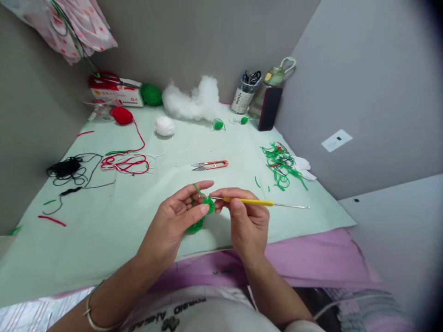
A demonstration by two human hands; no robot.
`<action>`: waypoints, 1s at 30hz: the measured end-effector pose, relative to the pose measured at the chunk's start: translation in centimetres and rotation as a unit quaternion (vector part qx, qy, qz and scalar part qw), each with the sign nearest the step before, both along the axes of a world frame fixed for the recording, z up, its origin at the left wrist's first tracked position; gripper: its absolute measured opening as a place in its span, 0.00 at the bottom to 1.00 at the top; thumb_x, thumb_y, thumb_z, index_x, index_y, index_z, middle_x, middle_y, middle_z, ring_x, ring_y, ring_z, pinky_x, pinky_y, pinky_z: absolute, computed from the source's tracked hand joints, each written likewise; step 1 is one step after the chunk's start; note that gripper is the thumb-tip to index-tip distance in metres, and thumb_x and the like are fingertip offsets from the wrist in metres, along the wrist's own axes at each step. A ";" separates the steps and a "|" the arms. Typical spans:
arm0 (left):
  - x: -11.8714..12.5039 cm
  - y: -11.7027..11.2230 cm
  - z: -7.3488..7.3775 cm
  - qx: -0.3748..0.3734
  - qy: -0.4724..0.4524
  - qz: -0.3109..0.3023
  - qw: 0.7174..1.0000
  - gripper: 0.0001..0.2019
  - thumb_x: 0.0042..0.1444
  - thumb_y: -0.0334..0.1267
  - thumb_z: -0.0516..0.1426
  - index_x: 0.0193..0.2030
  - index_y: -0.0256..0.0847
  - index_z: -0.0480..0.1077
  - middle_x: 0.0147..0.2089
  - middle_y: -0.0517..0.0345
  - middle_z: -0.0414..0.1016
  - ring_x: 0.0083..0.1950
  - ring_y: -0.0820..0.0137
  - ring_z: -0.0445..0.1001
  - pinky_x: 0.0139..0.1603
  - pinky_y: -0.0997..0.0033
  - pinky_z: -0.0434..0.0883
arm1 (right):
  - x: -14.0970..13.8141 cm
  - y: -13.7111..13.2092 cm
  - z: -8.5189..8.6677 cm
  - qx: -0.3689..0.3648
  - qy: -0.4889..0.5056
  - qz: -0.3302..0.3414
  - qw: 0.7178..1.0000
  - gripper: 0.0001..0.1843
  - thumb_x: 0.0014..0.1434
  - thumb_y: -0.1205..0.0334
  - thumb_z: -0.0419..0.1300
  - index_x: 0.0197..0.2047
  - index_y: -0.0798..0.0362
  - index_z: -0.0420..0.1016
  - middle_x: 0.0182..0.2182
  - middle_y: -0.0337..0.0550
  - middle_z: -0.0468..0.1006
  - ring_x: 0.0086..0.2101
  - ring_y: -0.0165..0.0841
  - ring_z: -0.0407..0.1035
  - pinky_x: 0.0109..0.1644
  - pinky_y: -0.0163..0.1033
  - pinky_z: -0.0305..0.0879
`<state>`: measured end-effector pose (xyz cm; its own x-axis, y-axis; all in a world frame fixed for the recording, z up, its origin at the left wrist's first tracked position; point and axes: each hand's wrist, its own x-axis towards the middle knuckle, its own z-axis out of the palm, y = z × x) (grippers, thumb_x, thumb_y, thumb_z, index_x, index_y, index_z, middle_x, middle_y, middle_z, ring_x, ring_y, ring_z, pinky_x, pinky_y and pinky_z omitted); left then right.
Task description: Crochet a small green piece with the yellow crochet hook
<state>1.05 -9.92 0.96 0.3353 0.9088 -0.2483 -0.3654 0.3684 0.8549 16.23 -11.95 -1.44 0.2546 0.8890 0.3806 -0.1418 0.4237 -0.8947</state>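
Green crocheted yarnwork (196, 226) is sitting in the left hand (176, 210), whose thumb and fingers are pinching it. To its right, the right hand (248, 219) is pinching a slim, yellow-handled metal crochet hook (258, 202). Orange-handled metal snips (208, 164) are lying beyond the 2 hands.

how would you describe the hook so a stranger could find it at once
Start at the pale green table cover and go to the middle of its near side. The right hand holds the hook, tip at the green crochet in the left hand. Its yellow grip with metal at both ends sets it apart from the orange snips beyond.
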 end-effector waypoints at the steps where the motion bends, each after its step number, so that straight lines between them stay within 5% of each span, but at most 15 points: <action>1: 0.0 0.1 0.0 -0.001 0.005 0.006 1.000 0.17 0.55 0.41 0.73 0.53 0.51 0.86 0.38 0.59 0.79 0.42 0.67 0.76 0.46 0.68 0.71 | 0.0 0.0 0.0 0.001 0.000 -0.001 1.000 0.10 0.73 0.57 0.62 0.46 0.48 0.86 0.40 0.45 0.88 0.33 0.32 0.80 0.39 0.39 0.80; 6: 0.6 0.4 0.1 -0.008 -0.012 0.045 0.999 0.21 0.51 0.39 0.75 0.53 0.50 0.85 0.35 0.63 0.76 0.38 0.73 0.73 0.43 0.75 0.69 | -0.2 0.2 0.1 0.059 -0.117 -0.062 0.989 0.09 0.72 0.64 0.62 0.46 0.47 0.86 0.37 0.42 0.84 0.34 0.31 0.78 0.37 0.38 0.78; 11: 0.9 0.7 0.3 -0.094 -0.090 -0.009 0.992 0.24 0.49 0.39 0.75 0.55 0.44 0.85 0.35 0.60 0.79 0.39 0.73 0.75 0.44 0.76 0.72 | 0.1 0.1 -0.7 0.189 -0.326 -0.133 0.917 0.20 0.69 0.72 0.62 0.58 0.41 0.83 0.47 0.46 0.84 0.44 0.36 0.80 0.44 0.42 0.80; 13: 0.5 1.1 0.4 -0.122 -0.115 -0.029 0.985 0.22 0.48 0.38 0.75 0.52 0.39 0.85 0.36 0.58 0.80 0.40 0.72 0.76 0.47 0.74 0.74 | 0.4 0.0 -0.4 0.183 -0.293 -0.119 0.931 0.18 0.69 0.71 0.62 0.55 0.42 0.85 0.44 0.45 0.86 0.41 0.36 0.81 0.43 0.42 0.80; 16: -0.3 1.7 0.4 -0.122 -0.119 0.008 0.985 0.20 0.49 0.34 0.74 0.51 0.38 0.86 0.35 0.60 0.79 0.38 0.73 0.76 0.49 0.73 0.76 | 0.8 0.0 0.5 0.106 -0.113 -0.134 0.979 0.11 0.72 0.65 0.61 0.47 0.45 0.86 0.34 0.41 0.85 0.30 0.32 0.79 0.34 0.40 0.78; 19: -0.8 1.8 0.4 -0.097 -0.094 0.029 0.990 0.21 0.50 0.33 0.74 0.53 0.41 0.85 0.35 0.61 0.78 0.38 0.74 0.76 0.46 0.75 0.76 | 0.9 0.1 1.0 0.041 0.015 -0.118 0.992 0.09 0.71 0.57 0.64 0.41 0.48 0.86 0.30 0.39 0.81 0.25 0.30 0.76 0.28 0.37 0.74; 23: -0.5 1.3 0.5 -0.066 -0.059 0.015 0.996 0.21 0.50 0.36 0.74 0.52 0.44 0.85 0.36 0.61 0.77 0.33 0.75 0.72 0.32 0.78 0.69 | 0.6 0.2 0.6 0.010 0.045 -0.040 0.998 0.08 0.71 0.58 0.65 0.42 0.47 0.86 0.33 0.39 0.81 0.30 0.30 0.78 0.34 0.36 0.75; 30: -0.3 0.8 0.3 -0.053 -0.028 0.010 0.998 0.12 0.52 0.39 0.73 0.43 0.44 0.82 0.31 0.61 0.76 0.30 0.75 0.69 0.29 0.76 0.62 | 0.6 -0.1 0.4 0.044 0.009 -0.030 0.999 0.09 0.72 0.63 0.62 0.44 0.46 0.86 0.35 0.40 0.82 0.33 0.30 0.75 0.37 0.39 0.72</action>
